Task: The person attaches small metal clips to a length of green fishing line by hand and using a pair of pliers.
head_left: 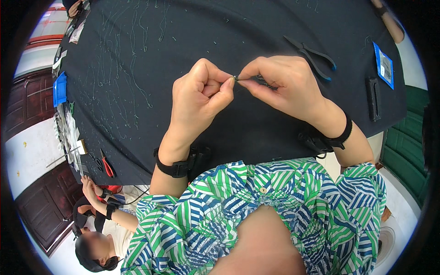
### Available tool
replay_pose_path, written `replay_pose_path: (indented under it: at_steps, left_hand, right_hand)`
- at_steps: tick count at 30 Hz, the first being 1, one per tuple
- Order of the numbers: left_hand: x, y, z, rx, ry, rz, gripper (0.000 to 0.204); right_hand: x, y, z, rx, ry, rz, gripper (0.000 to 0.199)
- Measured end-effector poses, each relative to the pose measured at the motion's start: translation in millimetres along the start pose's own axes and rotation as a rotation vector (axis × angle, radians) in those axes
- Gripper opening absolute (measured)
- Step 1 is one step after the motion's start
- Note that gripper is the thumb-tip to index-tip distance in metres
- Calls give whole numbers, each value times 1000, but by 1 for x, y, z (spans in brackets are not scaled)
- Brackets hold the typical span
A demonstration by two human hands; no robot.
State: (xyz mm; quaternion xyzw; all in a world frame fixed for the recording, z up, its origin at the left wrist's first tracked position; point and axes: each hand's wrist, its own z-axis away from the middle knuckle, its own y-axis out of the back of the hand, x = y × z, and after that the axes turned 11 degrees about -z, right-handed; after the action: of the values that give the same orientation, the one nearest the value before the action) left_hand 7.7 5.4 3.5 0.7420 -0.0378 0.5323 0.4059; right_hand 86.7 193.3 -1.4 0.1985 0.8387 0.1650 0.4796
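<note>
My left hand (201, 98) and my right hand (279, 85) meet over the middle of a black table (192, 27). Between the thumbs and forefingers of both hands I pinch a tiny dark piece of wire (236, 78). Its shape is too small to make out. Both wrists wear black straps. Blue-handled pliers (314, 57) lie just beyond my right hand.
Many thin green wire pieces (123, 82) lie scattered on the table's left half. Red-handled cutters (106, 165) rest near its left edge. A blue card (384, 66) and a black bar (373, 98) lie at right. Another person (98, 229) sits at lower left.
</note>
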Motion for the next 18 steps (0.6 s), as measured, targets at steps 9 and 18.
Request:
replay_pose_path:
  at_steps: [9, 18]
  left_hand:
    - [-1, 1, 0, -12, -28, 10, 14]
    - [-1, 0, 2, -44, -12, -11, 15]
  right_hand:
    - [1, -1, 0, -5, 29, 10, 11]
    - [4, 0, 0, 19, 46, 17, 11]
